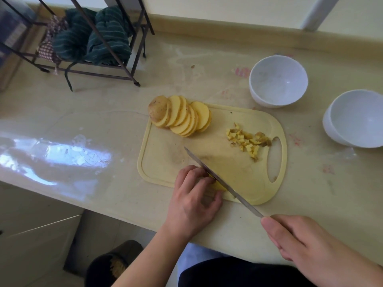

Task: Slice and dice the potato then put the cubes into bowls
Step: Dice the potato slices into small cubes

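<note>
While fingers [204, 178] pin it, slice [219, 186] meets knife [219, 179].

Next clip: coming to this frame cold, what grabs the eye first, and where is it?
The eye lands on the fanned row of potato slices at the far left corner of the pale yellow cutting board, with a small heap of cubes near the board's handle hole. At the near edge, the left hand steadies a slice while the right hand holds the knife across it. Two white bowls sit empty to the right.
</note>
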Demonstrator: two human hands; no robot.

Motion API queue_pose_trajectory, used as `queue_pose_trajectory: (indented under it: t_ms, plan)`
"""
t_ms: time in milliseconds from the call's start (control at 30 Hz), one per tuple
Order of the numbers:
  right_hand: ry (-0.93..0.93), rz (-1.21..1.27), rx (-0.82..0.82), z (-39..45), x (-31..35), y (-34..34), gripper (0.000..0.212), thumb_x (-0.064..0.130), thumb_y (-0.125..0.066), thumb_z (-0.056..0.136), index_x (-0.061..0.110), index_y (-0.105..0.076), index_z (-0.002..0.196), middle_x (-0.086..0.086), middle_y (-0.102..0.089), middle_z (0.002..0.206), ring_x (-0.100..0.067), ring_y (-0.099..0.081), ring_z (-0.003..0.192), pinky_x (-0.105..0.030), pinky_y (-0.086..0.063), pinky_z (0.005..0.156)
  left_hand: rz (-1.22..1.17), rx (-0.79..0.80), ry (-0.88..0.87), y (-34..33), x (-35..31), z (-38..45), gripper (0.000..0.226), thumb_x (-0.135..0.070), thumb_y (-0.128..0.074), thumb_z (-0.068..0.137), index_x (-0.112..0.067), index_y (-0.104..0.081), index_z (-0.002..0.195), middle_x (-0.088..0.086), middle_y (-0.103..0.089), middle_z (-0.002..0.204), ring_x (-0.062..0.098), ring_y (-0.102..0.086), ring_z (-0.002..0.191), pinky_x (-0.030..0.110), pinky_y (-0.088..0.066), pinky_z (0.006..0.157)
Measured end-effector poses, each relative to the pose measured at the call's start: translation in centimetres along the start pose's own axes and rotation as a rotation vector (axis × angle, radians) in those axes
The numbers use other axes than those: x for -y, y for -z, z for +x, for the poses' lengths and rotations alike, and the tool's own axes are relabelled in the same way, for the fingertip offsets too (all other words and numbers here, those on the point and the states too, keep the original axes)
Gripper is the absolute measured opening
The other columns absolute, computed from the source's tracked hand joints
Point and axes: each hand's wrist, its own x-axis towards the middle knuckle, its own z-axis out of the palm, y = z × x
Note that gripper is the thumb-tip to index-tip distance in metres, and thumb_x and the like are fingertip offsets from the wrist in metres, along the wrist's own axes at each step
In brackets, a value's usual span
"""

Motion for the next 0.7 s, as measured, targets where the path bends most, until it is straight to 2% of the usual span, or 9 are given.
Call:
queue_pose_trajectory:
  t_ms: [100,233,400,467,567,600,700]
  plan:
    - [-0.015,-0.02,-0.012,-0.2,0.0,0.0,0.091,0.096,-0.026,0.064,0.006,-0.037,0.073,0.004,-0.032,0.054,-0.005,-0.031,0.05,-0.024,-0.029,0.05,0.004,0.005,0.0,0.0,-0.1,0.1,0.025,-0.016,-0.084,0.081,0.001,-0.076,0.097,0.014,-0.069,0.106,0.033,-0.06,0.107,0.042,-0.05,0.097]
    - [-0.043,-0.048,-0.006,-0.8,-0.7,0.0,0.092,0.098,-0.023,0.063,0.008,-0.039,0.073,0.002,-0.035,0.054,-0.005,-0.035,0.051,-0.032,-0.035,0.054,0.007,0.0,-0.002,-0.1,-0.2,0.1,0.023,-0.018,-0.081,0.083,0.001,-0.076,0.096,0.014,-0.069,0.105,0.033,-0.06,0.107,0.043,-0.05,0.096]
    - [-0.089,-0.023,0.022,-1.6,-0.7,0.0,0.095,0.103,-0.019,0.052,0.013,-0.039,0.073,0.004,-0.031,0.052,-0.007,-0.032,0.048,-0.02,-0.028,0.051,0.013,-0.001,0.001,0.0,-0.2,0.2,0.023,-0.016,-0.084,0.081,0.001,-0.076,0.095,0.013,-0.069,0.105,0.034,-0.061,0.106,0.044,-0.052,0.094]
    - [-0.075,-0.034,0.015,-1.5,-0.6,-0.1,0.094,0.102,-0.018,0.054,0.013,-0.039,0.073,0.003,-0.032,0.051,-0.006,-0.033,0.048,-0.02,-0.029,0.051,0.012,0.001,0.004,0.0,-0.2,0.2,0.023,-0.016,-0.083,0.081,0.001,-0.076,0.095,0.013,-0.069,0.105,0.035,-0.061,0.106,0.044,-0.052,0.093]
    - [-0.061,-0.067,-0.01,-0.9,-0.8,-0.4,0.093,0.099,-0.015,0.061,0.01,-0.039,0.073,0.002,-0.038,0.053,-0.006,-0.039,0.05,-0.033,-0.041,0.057,0.006,0.005,0.003,0.0,-0.3,0.3,0.023,-0.017,-0.082,0.082,0.001,-0.076,0.095,0.013,-0.069,0.105,0.035,-0.062,0.105,0.043,-0.051,0.094]
    - [-0.051,-0.082,-0.022,-0.6,-0.8,-0.5,0.093,0.097,-0.013,0.064,0.008,-0.04,0.072,0.002,-0.039,0.054,-0.006,-0.041,0.051,-0.034,-0.043,0.06,0.003,0.001,-0.001,0.0,-0.3,0.4,0.023,-0.016,-0.083,0.081,0.001,-0.076,0.095,0.013,-0.069,0.105,0.034,-0.062,0.105,0.043,-0.051,0.094]
    - [-0.019,-0.047,-0.028,0.6,0.0,-0.9,0.084,0.09,-0.018,0.071,0.009,-0.037,0.066,0.002,-0.04,0.054,-0.005,-0.038,0.05,-0.03,-0.038,0.055,-0.002,-0.006,-0.013,0.2,-0.4,0.6,0.023,-0.014,-0.085,0.079,0.0,-0.075,0.095,0.013,-0.069,0.105,0.032,-0.061,0.104,0.042,-0.052,0.094]
